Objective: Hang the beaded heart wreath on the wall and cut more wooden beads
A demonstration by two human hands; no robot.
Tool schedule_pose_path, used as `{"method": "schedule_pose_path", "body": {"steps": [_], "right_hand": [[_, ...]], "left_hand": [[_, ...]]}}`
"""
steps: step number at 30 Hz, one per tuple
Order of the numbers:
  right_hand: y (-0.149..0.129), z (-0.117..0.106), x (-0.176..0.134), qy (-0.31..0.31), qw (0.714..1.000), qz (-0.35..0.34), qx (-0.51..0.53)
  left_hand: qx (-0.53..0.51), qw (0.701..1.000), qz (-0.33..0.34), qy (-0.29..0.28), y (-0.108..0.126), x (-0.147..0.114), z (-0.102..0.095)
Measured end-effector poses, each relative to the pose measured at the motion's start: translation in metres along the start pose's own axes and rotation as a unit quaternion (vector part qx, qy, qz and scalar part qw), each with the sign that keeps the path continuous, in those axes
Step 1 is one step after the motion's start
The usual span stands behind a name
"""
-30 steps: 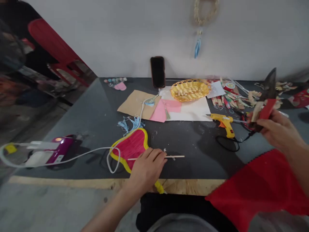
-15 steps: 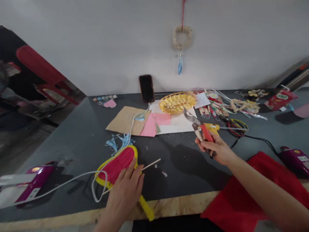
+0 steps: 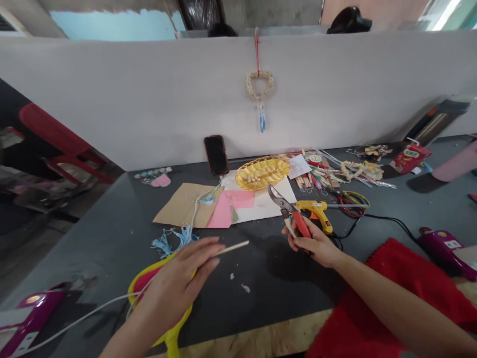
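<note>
Over the bench's (image 3: 276,303) middle, toward its front edge, the left hand (image 3: 186,271) appears to pinch a pale stick (image 3: 235,246), the grip being partly hidden. Nearer the right end, the right hand (image 3: 316,243) clasps red-handled shears (image 3: 286,205) beside the glue gun (image 3: 312,205). A loose pinch could drop the stick; straying fingers could be nicked, or burned if the nozzle is hot. The stick's long axis runs roughly along the front edge, free tip rightward; the shears point toward the back edge, leaning left.
</note>
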State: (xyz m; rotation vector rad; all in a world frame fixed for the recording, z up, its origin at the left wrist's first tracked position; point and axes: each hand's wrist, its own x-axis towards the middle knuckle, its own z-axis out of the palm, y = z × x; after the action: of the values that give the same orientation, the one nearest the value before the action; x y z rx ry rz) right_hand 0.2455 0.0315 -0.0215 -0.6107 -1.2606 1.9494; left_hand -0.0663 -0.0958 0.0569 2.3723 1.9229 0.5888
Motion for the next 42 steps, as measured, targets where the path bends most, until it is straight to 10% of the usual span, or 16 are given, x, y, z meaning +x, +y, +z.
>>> {"method": "schedule_pose_path", "body": {"steps": [7,13,17,22,29,42], "right_hand": [[-0.005,0.002,-0.003,0.031,0.997,0.014,0.070],[-0.031,0.008,-0.006,-0.018,0.991,0.068,0.114],[-0.039,0.018,-0.002,-0.051,0.998,0.011,-0.047],[-0.027,0.020,0.006,0.040,0.888,-0.154,-0.432],[-0.008,0.010,0.004,0.040,0.779,-0.237,-0.580],[-0.001,0.008,0.000,-0.017,0.730,-0.301,-0.613]], "left_hand": [[-0.317,0.934,-0.093,0.138,0.038,0.098,0.024],[-0.763,0.623,-0.172,0.025,0.036,0.096,0.064],[-0.812,0.543,-0.205,-0.061,0.030,0.094,0.073],[-0.825,0.504,-0.230,-0.110,0.021,0.093,0.079],[-0.824,0.491,-0.225,-0.172,0.014,0.089,0.095],[-0.821,0.489,-0.254,-0.148,0.019,0.088,0.101]]}}
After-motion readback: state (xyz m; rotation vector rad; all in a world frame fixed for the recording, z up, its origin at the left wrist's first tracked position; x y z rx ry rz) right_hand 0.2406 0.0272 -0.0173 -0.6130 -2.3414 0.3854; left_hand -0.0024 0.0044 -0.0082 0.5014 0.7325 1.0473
